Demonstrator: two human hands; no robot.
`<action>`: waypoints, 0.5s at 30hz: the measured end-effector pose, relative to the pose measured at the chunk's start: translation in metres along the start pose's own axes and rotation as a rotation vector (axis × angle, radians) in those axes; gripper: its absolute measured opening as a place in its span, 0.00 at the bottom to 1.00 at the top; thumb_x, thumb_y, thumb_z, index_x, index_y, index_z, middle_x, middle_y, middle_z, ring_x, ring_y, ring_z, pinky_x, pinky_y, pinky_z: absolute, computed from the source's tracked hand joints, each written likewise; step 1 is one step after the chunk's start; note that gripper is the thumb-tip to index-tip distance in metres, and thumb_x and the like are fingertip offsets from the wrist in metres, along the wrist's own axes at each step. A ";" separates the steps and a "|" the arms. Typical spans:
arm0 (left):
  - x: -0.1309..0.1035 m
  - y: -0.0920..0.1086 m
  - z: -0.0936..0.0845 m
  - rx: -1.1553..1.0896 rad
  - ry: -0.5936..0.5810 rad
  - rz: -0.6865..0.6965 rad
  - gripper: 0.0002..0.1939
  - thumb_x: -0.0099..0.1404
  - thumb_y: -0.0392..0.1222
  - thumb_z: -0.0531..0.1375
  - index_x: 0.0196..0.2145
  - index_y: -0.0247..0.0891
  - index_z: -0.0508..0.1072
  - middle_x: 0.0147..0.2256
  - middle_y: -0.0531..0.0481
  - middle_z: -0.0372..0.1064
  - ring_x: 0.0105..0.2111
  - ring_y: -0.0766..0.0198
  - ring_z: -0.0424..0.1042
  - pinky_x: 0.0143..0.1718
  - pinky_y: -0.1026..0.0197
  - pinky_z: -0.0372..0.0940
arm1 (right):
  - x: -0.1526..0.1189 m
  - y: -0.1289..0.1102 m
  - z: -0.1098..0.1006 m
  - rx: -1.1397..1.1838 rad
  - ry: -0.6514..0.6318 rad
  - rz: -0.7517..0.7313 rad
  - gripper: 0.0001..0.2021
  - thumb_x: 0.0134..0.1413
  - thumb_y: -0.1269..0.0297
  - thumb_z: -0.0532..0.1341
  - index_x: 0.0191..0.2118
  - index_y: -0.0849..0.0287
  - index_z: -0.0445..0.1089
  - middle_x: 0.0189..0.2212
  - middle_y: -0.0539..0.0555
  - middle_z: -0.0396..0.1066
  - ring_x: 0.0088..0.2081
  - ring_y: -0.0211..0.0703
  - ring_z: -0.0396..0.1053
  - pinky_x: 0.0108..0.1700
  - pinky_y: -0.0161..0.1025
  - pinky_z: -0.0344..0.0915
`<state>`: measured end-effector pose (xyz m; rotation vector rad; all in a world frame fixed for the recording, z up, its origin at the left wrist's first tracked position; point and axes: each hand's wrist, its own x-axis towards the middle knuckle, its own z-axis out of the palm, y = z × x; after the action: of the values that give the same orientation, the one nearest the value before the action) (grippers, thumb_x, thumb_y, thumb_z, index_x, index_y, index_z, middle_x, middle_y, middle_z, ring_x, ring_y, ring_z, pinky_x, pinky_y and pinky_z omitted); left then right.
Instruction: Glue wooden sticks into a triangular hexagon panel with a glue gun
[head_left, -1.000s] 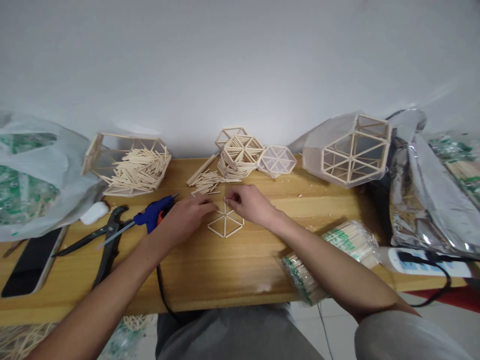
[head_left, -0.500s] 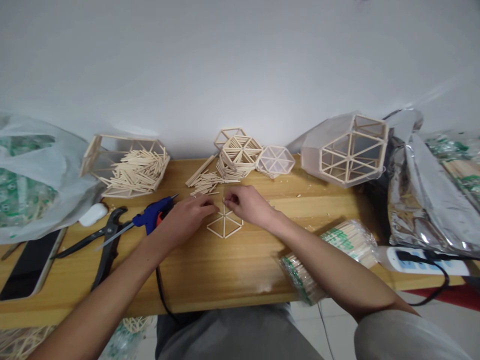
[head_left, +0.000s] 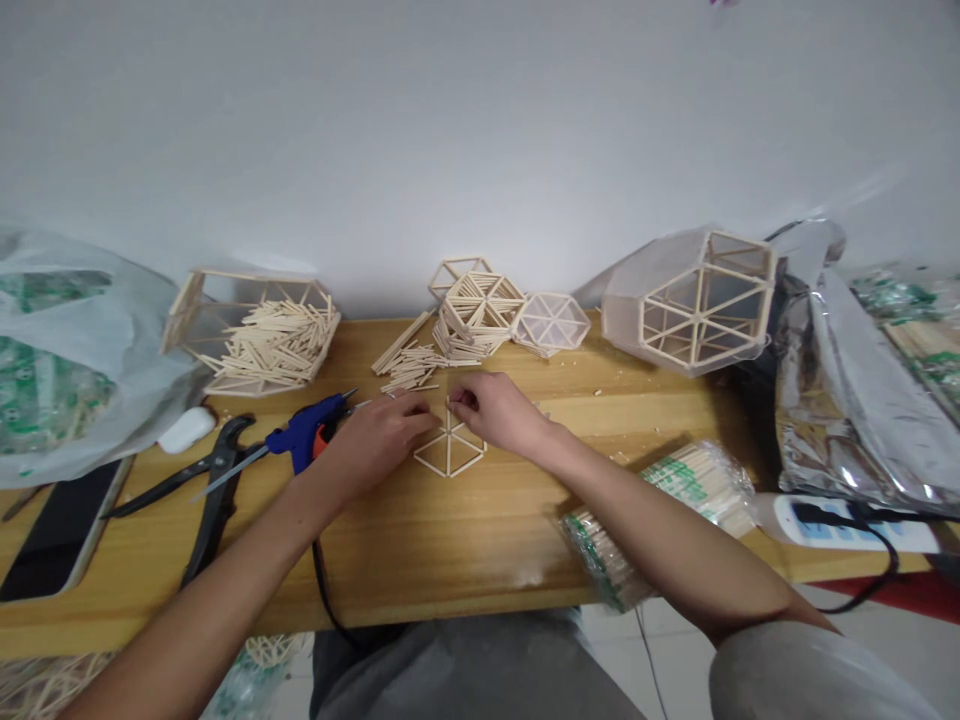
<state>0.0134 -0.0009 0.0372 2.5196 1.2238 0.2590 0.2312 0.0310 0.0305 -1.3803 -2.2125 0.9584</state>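
A small flat hexagon frame of wooden sticks with spokes [head_left: 448,452] lies on the table between my hands. My right hand [head_left: 499,412] is closed at its far corner, thumb and forefinger pinching the stick end there. My left hand [head_left: 384,432] has its fingers drawn together at the frame's left edge; the fingertips partly hide that side. Beside my left wrist lies a blue glue gun [head_left: 304,430] with a glue stick poking out of its back. Just beyond my hands, short cut sticks [head_left: 412,362] lie loose near a stack of similar hexagons [head_left: 480,310].
Black-handled cutters [head_left: 221,460], a phone [head_left: 64,530] and a white case [head_left: 186,428] lie left. A stick frame holding cut sticks [head_left: 277,345] stands behind them. Right are a covered hexagonal frame [head_left: 690,300], a bagged stick bundle [head_left: 694,480] and a power strip [head_left: 855,525].
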 end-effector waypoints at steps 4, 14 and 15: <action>0.000 0.000 -0.001 0.033 -0.046 0.031 0.17 0.68 0.27 0.56 0.42 0.42 0.82 0.44 0.44 0.78 0.43 0.56 0.76 0.46 0.56 0.68 | 0.000 -0.001 -0.001 -0.005 -0.004 -0.004 0.05 0.60 0.75 0.64 0.33 0.62 0.76 0.28 0.53 0.76 0.29 0.40 0.66 0.34 0.35 0.56; -0.001 0.000 0.004 0.113 -0.040 0.033 0.15 0.70 0.29 0.56 0.42 0.42 0.82 0.45 0.44 0.79 0.44 0.56 0.77 0.47 0.56 0.69 | 0.000 0.000 0.000 -0.009 -0.002 -0.011 0.05 0.60 0.75 0.64 0.34 0.61 0.76 0.29 0.54 0.76 0.30 0.40 0.67 0.35 0.35 0.56; -0.003 0.001 0.003 0.115 -0.011 0.029 0.15 0.70 0.30 0.56 0.44 0.42 0.82 0.46 0.44 0.79 0.45 0.55 0.77 0.48 0.55 0.69 | 0.000 0.000 0.000 -0.007 -0.003 -0.012 0.05 0.60 0.75 0.64 0.34 0.62 0.76 0.29 0.53 0.76 0.30 0.40 0.67 0.35 0.35 0.56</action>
<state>0.0135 -0.0042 0.0345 2.6344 1.2314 0.1864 0.2314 0.0307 0.0309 -1.3676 -2.2258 0.9508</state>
